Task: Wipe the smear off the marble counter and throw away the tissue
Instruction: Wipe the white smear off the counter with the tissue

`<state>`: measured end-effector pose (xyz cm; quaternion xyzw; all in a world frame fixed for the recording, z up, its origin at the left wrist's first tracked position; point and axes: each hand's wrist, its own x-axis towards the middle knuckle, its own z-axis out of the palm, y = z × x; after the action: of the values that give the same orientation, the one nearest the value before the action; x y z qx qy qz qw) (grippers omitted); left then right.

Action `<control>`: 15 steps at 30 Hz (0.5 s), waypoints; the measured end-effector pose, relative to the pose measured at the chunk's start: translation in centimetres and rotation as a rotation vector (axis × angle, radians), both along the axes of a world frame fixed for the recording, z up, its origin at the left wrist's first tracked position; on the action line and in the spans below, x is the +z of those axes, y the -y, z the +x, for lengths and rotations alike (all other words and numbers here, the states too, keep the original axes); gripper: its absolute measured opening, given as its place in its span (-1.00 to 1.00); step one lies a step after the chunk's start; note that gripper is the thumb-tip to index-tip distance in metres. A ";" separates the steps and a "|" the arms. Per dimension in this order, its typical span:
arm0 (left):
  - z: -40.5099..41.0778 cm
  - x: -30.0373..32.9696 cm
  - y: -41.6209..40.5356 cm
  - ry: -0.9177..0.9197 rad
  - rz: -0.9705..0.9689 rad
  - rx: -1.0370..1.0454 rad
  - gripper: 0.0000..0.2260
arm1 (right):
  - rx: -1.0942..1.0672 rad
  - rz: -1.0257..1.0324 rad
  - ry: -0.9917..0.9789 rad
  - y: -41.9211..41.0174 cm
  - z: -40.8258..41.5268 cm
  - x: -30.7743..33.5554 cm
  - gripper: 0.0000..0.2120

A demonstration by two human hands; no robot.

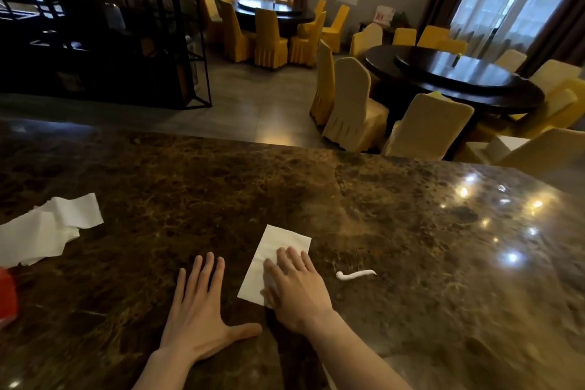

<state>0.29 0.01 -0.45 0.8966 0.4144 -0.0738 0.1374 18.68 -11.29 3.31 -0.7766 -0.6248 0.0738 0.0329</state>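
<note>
Single head view, close above marble counter [285, 187], facing forward-down toward dining room

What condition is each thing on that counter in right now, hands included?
Flat white rectangular tissue: unfolded, lying on the counter, pinned under the right hand.
White squiggly smear: not yet wiped, apart from the tissue.
Crumpled white tissue pile: loose, untouched.
Right hand: flat, pressing the tissue.
Left hand: open, fingers spread on brown marble counter.

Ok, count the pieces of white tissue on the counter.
2. A flat tissue lies under the right hand; a crumpled tissue sits at the marble counter's far left. None hidden, seemingly.
</note>
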 end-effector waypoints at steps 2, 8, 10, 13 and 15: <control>0.8 0.0 0.4 0.007 -0.004 -0.015 0.40 | -0.018 -0.007 -0.022 0.2 0.4 0.1 -0.47; 3.6 -0.2 2.2 0.027 -0.029 -0.054 0.44 | -0.078 0.182 0.041 0.7 1.3 0.9 -0.86; 3.6 -0.2 2.2 0.017 -0.026 -0.056 0.42 | -0.230 0.283 -0.086 1.5 2.2 1.3 -0.90; 3.4 0.2 2.2 0.015 -0.035 -0.061 0.40 | -0.525 0.562 -0.422 3.3 4.5 2.7 -0.86; 3.8 0.6 2.3 0.014 -0.046 -0.058 0.39 | -0.704 0.721 -0.623 5.0 6.7 3.9 -0.79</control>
<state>4.09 -2.33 0.13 0.9053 0.3857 -0.0810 0.1585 25.39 -16.24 7.22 -0.8187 -0.2763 0.0661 0.4991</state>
